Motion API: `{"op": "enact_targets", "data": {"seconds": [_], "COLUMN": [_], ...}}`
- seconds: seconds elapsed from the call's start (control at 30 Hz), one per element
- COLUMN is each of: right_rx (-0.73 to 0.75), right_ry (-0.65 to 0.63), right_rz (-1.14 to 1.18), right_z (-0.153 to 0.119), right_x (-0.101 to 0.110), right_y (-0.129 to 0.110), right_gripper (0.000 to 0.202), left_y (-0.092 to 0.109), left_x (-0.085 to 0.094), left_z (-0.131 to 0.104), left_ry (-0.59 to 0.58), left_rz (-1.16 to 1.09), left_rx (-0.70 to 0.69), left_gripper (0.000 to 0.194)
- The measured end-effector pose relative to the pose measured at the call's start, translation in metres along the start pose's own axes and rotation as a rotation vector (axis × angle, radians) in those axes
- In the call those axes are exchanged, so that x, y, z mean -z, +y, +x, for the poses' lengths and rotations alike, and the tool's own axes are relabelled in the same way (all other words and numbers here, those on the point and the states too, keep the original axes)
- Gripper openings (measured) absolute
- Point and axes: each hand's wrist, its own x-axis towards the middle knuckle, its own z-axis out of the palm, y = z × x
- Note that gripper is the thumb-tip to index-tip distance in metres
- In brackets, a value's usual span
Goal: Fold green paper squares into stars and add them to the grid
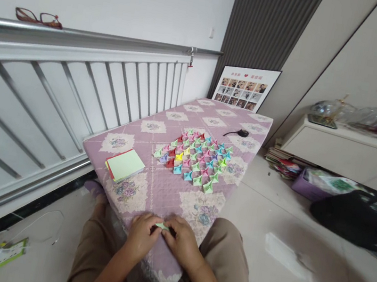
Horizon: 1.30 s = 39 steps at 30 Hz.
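Between my two hands is a small piece of folded light-green paper (162,226), mostly covered by the fingers. My left hand (142,235) pinches its left side, and my right hand (180,240) pinches the right side. Both rest at the near end of the table, over the purple flowered tablecloth (160,196). Farther off stand rows of small folded paper pieces (197,156) in green, pink, red, blue and yellow. To their left lies a stack of coloured paper sheets (126,165), pale green on top.
A black object with a short strap or cord (242,133) lies on the far right of the table. White railings (125,86) run along the left, with eyeglasses (39,18) on the rail. A framed photo board (245,88) leans behind; a white cabinet (355,150) stands right.
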Motion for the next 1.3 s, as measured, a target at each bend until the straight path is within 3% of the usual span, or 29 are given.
{"op": "enact_targets", "data": {"seconds": [0.27, 0.57, 1.3], "right_rx": [-0.022, -0.033, -0.047], "right_ry": [-0.027, -0.031, -0.041], "right_rz": [0.069, 0.077, 0.068], "right_z": [0.003, 0.006, 0.009], "right_x": [0.005, 0.004, 0.003], "right_y": [-0.001, -0.002, -0.004], "right_gripper": [0.010, 0.012, 0.013], "left_y": [0.000, -0.006, -0.006], "left_x": [-0.005, -0.007, -0.005], "left_z": [0.007, 0.014, 0.010], "left_ry": [0.031, 0.008, 0.038], "left_rz": [-0.170, -0.211, -0.153], "left_rx": [-0.028, -0.015, -0.010], "left_gripper": [0.015, 0.021, 0.022]}}
